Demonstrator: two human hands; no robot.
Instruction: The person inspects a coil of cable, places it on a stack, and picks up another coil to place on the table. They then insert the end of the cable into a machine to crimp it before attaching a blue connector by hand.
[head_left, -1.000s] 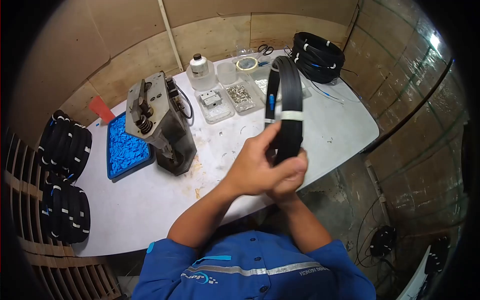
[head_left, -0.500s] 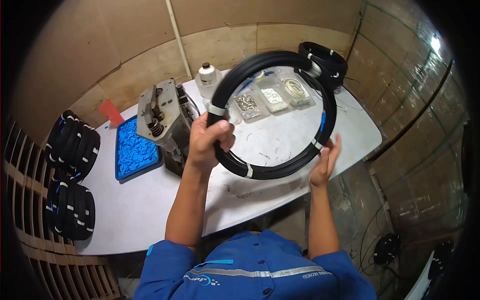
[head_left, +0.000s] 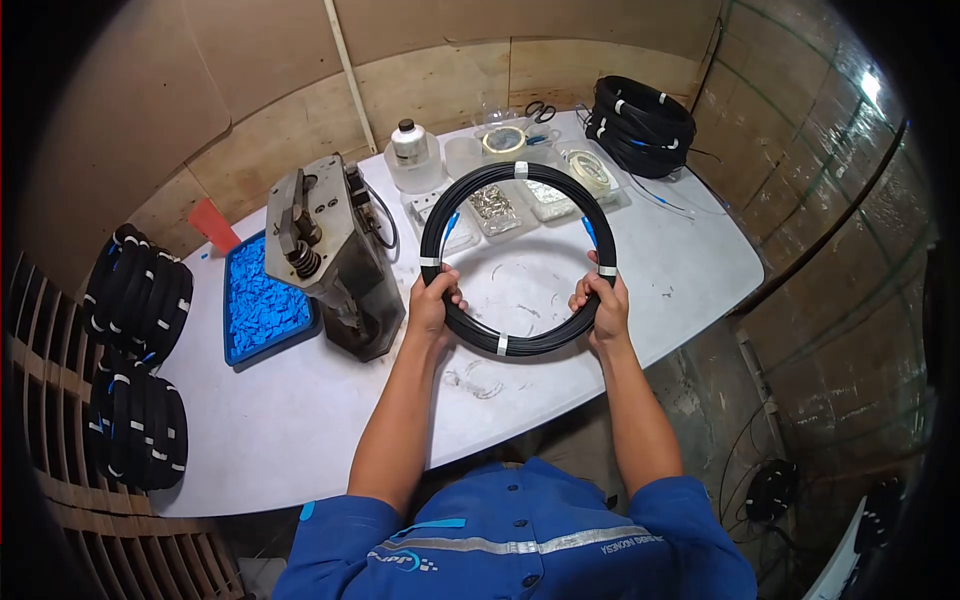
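Observation:
A round coil of black cable (head_left: 555, 342) is held up over the white table, its ring facing me. Several white tape bands bind it, and blue connectors (head_left: 589, 233) show at its inner left and right sides. My left hand (head_left: 430, 303) is wrapped round the coil's left side, just below a tape band. On the opposite side my right hand (head_left: 607, 308) grips it, also beside a band. Through the ring I see the table top and part of the clear trays.
A metal press (head_left: 345, 260) stands left of the coil, beside a tray of blue pieces (head_left: 265, 300). Behind are a bottle (head_left: 409, 144), a tray of metal parts (head_left: 494, 209), tape rolls (head_left: 503, 140) and scissors (head_left: 541, 111). Cable coils are stacked back right (head_left: 640, 128) and at left (head_left: 140, 300).
The coil has come down and turned to a more level, centred position. My right hand, its fingers extended before, now closes round the coil's right side. The left hand has shifted slightly right.

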